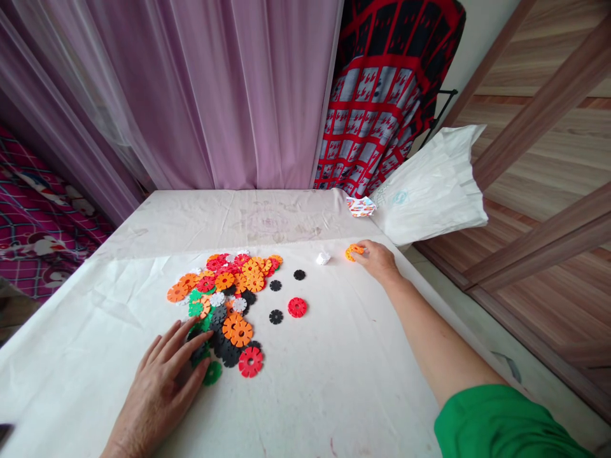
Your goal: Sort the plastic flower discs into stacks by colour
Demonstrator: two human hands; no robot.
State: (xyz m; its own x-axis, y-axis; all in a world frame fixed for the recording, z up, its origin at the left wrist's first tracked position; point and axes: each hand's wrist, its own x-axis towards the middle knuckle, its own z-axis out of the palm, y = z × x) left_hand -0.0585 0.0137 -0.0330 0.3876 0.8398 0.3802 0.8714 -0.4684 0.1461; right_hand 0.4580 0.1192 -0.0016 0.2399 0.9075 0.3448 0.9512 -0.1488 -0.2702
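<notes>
A heap of notched plastic discs (pixel 241 331) in orange, red, green, black and white covers the left middle of the table. My left hand (pixel 165 378) lies palm down at the heap's near left edge, fingers stretched out over green and black discs. At the table's right side, my right hand (pixel 379 259) pinches orange notched discs (pixel 354 253), which look joined in a small cluster. Just left of them stands a small white cluster (pixel 323 257). A loose red disc (pixel 297 308) and several single black discs (pixel 275 317) lie between heap and cluster.
A white plastic bag (pixel 424 191) hangs over the table's far right corner, beside a small folded patterned paper box (pixel 361 207). Purple curtains (pixel 214 95) hang behind the white-covered table (pixel 324 394). A red and black checked cloth (pixel 377 95) drapes behind the bag.
</notes>
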